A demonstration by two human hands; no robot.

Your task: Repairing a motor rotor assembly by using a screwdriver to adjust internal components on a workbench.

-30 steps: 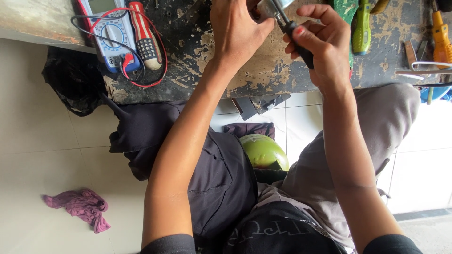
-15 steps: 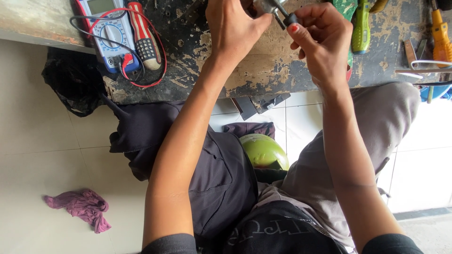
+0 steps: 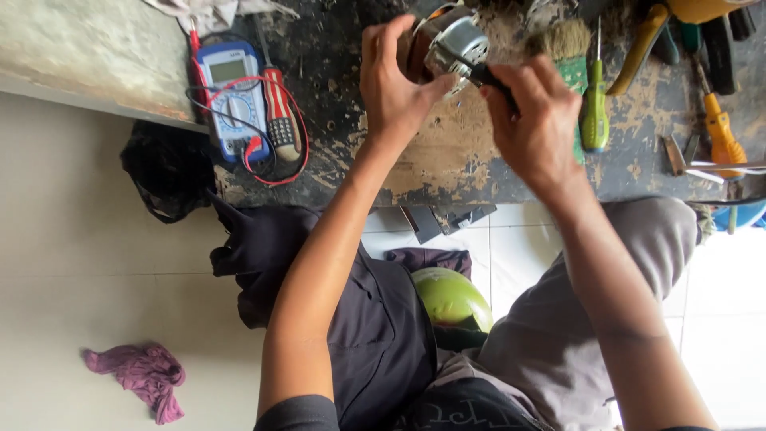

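Note:
My left hand (image 3: 392, 78) grips a small round metal motor (image 3: 452, 45) with a silver end cap, held above the worn wooden workbench (image 3: 447, 152). My right hand (image 3: 533, 126) is closed around a black tool handle (image 3: 488, 77) whose tip meets the motor's end cap. The tool's tip is hidden by the motor and my fingers. Both forearms reach up from the bottom of the view, over my lap.
A blue multimeter (image 3: 231, 97) with red and black leads and a red-handled screwdriver (image 3: 281, 113) lie at the bench's left. A brush (image 3: 568, 49), green screwdriver (image 3: 594, 112), pliers and an orange-handled tool (image 3: 720, 128) lie at the right. A purple rag (image 3: 142, 373) and green round object (image 3: 452, 298) are on the floor.
The view has tilted up, showing more of the bench and the motor. Both hands sit lower in the picture, still on the motor and tool.

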